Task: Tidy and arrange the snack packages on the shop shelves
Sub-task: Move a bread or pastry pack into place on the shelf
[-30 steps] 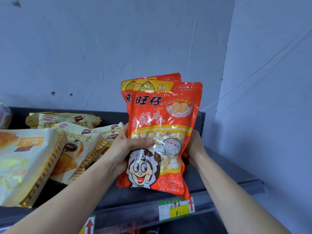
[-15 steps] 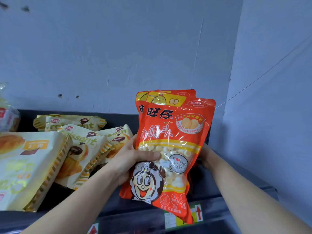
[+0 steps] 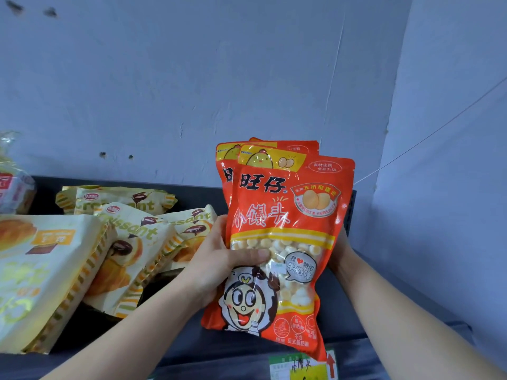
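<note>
I count two red snack packages (image 3: 285,215) for sure, one directly behind the other. A small red corner above them may belong to a third, but I cannot decide this. They are held upright over the right part of the dark shelf (image 3: 343,322), and the lower end of the front one hangs before the shelf edge. On the front I read 旺仔 in black, 小馒头 in white, and 特浓牛奶味 inside a speech bubble. The left hand (image 3: 216,264) grips the stack at its left edge, thumb laid across the clear window, the other fingers behind. The right hand (image 3: 340,256) is at the right edge, mostly hidden by the bags, so I cannot tell how its fingers close. Just beside, on the left, lie three cream bags (image 3: 131,231) printed "Croissant", one bigger cream bag (image 3: 41,270) with a croissant picture, and one clear-wrapped pack (image 3: 13,187). The shelf rail carries one price label (image 3: 299,366), its handwriting unreadable, and one red arrow (image 3: 331,363).
</note>
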